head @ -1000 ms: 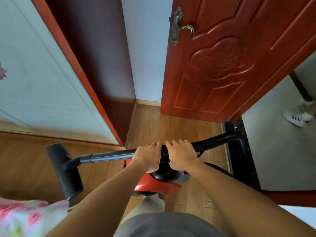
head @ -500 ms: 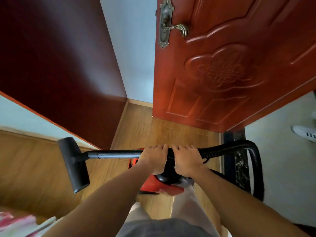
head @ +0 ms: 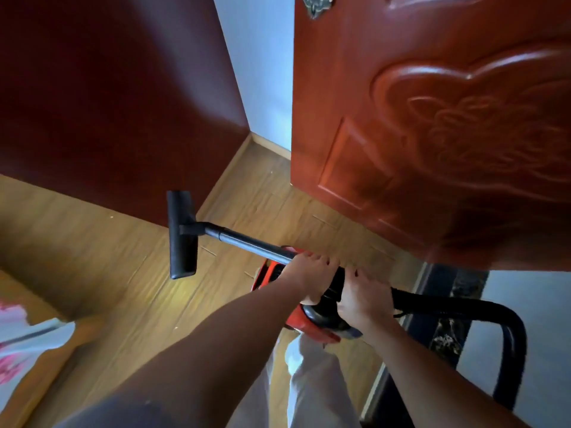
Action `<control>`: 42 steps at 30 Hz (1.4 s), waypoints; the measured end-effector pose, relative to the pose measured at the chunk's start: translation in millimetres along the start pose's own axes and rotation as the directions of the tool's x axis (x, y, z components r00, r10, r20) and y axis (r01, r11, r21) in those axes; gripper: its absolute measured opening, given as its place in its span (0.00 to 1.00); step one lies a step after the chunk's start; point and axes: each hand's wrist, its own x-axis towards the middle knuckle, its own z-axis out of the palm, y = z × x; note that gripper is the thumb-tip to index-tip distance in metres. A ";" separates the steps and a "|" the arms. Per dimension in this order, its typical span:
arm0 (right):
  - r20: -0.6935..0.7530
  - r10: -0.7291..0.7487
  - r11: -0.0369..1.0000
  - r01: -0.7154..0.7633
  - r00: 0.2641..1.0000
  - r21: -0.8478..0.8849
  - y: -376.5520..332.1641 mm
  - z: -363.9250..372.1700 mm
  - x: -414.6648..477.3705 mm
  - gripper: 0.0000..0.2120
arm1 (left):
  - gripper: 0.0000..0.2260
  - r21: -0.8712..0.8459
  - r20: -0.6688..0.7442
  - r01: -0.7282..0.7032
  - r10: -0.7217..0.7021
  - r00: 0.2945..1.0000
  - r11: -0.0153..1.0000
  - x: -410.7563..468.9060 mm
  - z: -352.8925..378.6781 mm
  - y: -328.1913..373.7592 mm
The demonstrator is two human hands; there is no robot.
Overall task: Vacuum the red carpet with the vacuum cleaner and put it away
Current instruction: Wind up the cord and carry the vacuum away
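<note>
I carry a red and black vacuum cleaner [head: 272, 274] above the wooden floor. My left hand [head: 309, 274] grips the near end of its metal wand [head: 247, 240]. My right hand [head: 363, 299] grips the black handle beside it, where the hose starts. The black floor nozzle [head: 182, 236] hangs off the floor at the wand's far end, to the left. The black hose [head: 482, 316] loops down on the right. No red carpet is in view.
An open red-brown door [head: 432, 118] stands close ahead on the right. A dark red cabinet side [head: 108, 88] fills the left. A dark stone threshold [head: 454, 304] lies at the doorway. Floral bedding [head: 18, 341] shows at the lower left.
The view has swung to the left and closer to the door. The wand now points away and left, with the nozzle nearer the cabinet corner. Both hands keep their grip.
</note>
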 end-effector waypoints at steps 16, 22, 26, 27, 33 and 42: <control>-0.221 -0.054 0.999 0.051 0.974 -0.019 8.9 157.2 279.8 0.20 | 0.30 -0.005 -0.107 0.028 -0.029 0.994 1.000 243.6 160.5 -139.9; -0.291 -0.025 1.000 0.022 0.956 -0.013 14.1 192.4 354.8 0.24 | 0.33 0.029 -0.167 0.055 -0.050 0.985 0.998 306.3 188.5 -173.9; -0.316 -0.012 1.000 0.011 0.949 -0.005 20.1 205.2 394.3 0.26 | 0.34 0.068 -0.174 0.082 -0.069 0.982 0.994 337.9 195.4 -190.4; -0.333 0.001 1.000 -0.001 0.943 0.001 20.4 208.5 402.6 0.25 | 0.33 0.075 -0.176 0.087 -0.072 0.982 0.993 344.6 197.7 -194.6; -0.405 0.057 0.998 -0.052 0.912 0.024 14.6 226.3 439.8 0.22 | 0.34 0.152 -0.190 0.101 -0.071 0.979 0.983 376.5 214.7 -216.8; -0.483 0.017 0.998 0.012 0.876 0.057 6.5 230.2 436.7 0.25 | 0.15 0.104 -0.408 0.028 0.017 0.913 0.994 358.2 223.8 -226.7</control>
